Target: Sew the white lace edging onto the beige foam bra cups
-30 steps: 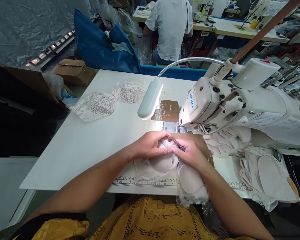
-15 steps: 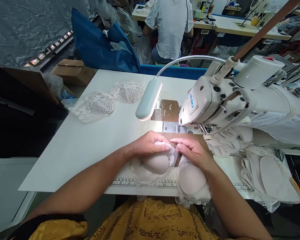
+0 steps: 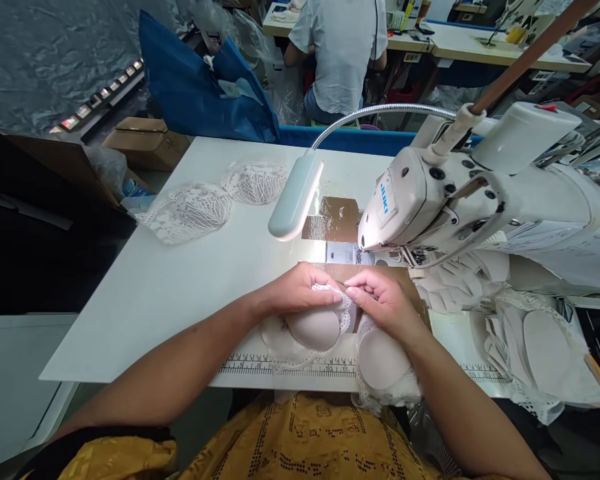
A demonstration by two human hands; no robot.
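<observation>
My left hand (image 3: 303, 290) is closed on the lace edge of a white padded bra cup (image 3: 315, 330), thumb on top. My right hand (image 3: 387, 307) is beside it, thumb and forefinger pinched together at the tip of that edge. Whatever lies in this pinch is too small to make out. Below my right hand rests a second padded cup (image 3: 383, 360) with lace trim, hanging partly over the table's front edge. Both cups lie across the ruler strip (image 3: 290, 363) in front of the sewing machine (image 3: 405, 200).
A lamp (image 3: 296, 197) on a bendy neck hangs over the table (image 3: 180, 293). Two lace pieces (image 3: 187, 212) lie at the back left. Piled cups and fabric pieces (image 3: 540, 347) are on the right. Behind the table, a person (image 3: 343, 57) sits facing away.
My right fingers have curled in, from more stretched out to a pinch near the left fingertips. My left hand stays on the cup, almost unmoved.
</observation>
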